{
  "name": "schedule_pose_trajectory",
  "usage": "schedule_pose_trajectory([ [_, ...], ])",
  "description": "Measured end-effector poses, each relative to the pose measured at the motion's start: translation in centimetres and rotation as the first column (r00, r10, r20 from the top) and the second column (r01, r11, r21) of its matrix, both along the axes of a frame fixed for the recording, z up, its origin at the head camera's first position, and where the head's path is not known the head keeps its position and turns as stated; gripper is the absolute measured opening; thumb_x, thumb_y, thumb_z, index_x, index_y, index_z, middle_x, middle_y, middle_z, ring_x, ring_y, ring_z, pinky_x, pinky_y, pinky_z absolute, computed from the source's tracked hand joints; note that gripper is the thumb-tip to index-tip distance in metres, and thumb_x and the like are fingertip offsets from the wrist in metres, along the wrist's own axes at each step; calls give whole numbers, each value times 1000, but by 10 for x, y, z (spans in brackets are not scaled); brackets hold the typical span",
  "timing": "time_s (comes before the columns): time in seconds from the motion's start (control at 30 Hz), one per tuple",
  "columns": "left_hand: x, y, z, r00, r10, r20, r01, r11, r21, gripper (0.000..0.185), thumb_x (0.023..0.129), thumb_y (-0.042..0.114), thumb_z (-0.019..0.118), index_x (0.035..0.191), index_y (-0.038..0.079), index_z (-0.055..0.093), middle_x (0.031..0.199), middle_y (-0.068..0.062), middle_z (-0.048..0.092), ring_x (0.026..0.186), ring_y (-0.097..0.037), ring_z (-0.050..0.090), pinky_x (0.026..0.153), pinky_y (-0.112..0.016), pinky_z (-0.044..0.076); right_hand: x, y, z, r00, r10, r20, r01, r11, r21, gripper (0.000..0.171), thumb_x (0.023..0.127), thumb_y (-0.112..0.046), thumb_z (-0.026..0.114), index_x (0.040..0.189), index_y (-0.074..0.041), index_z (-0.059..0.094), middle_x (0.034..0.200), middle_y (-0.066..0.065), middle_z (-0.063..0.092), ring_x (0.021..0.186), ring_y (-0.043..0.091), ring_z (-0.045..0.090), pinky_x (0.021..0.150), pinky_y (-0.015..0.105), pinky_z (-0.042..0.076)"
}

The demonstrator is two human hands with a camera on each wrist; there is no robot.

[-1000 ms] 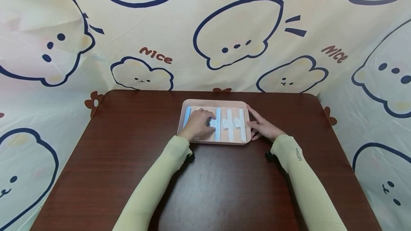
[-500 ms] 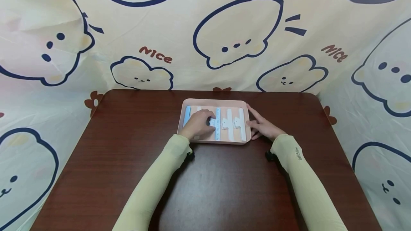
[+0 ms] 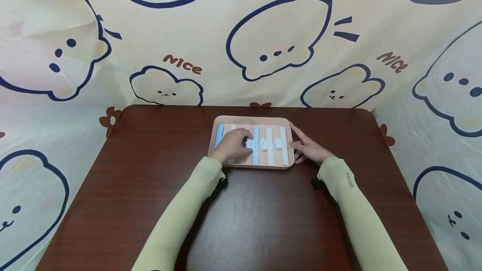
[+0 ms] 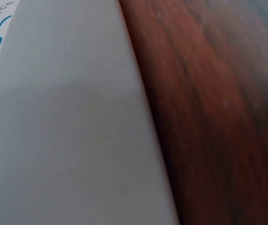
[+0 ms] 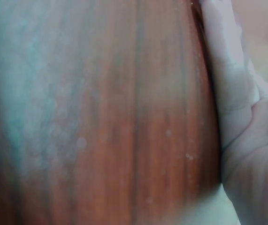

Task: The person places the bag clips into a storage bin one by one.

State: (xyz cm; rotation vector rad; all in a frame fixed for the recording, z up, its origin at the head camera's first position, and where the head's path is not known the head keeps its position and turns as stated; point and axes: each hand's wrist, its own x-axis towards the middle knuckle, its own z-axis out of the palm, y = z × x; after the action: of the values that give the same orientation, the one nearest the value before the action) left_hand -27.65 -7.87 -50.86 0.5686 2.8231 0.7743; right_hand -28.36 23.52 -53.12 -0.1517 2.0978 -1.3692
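A shallow pale-pink tray [image 3: 250,121] lies on the dark wooden table, holding several long-bar clips. My left hand [image 3: 230,144] reaches over the tray, thumb and fingers curled round the small handle of a light-blue clip with a ruler-marked bar [image 3: 255,145]. Right of it lie a white clip [image 3: 270,146] and another white clip [image 3: 283,146], both handles pointing left. A blue bar [image 3: 219,135] lies at the left end; a white piece is mostly hidden under my left hand. My right hand [image 3: 309,149] rests against the tray's right side, index finger extended along the rim.
The brown wooden table [image 3: 263,221] spreads around the tray, its far edge close behind. A cream cartoon-print cloth [image 3: 211,32] hangs behind and on both sides. In the left wrist view, the tray's pale wall [image 4: 77,131] fills much of the picture.
Over the last second my left hand has shifted very slightly at the light-blue clip, showing a little more of the white piece behind it. The right hand and tray look unmoved.
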Motion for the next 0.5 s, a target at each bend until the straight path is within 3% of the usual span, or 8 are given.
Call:
schedule_pose_trajectory([
  [0.5, -1, -2, 0, 1000, 2, 21, -2, 1000, -3, 38, 86, 24, 84, 121, 13, 73, 124, -4, 71, 115, -22, 63, 109, -41, 49, -2, 1, -2, 1000, -4, 7, 4, 1000, -1, 75, 111, -34, 49, 159, -59, -3, 125, 23, 66, 84, 27, 69, 78, 41, 62],
])
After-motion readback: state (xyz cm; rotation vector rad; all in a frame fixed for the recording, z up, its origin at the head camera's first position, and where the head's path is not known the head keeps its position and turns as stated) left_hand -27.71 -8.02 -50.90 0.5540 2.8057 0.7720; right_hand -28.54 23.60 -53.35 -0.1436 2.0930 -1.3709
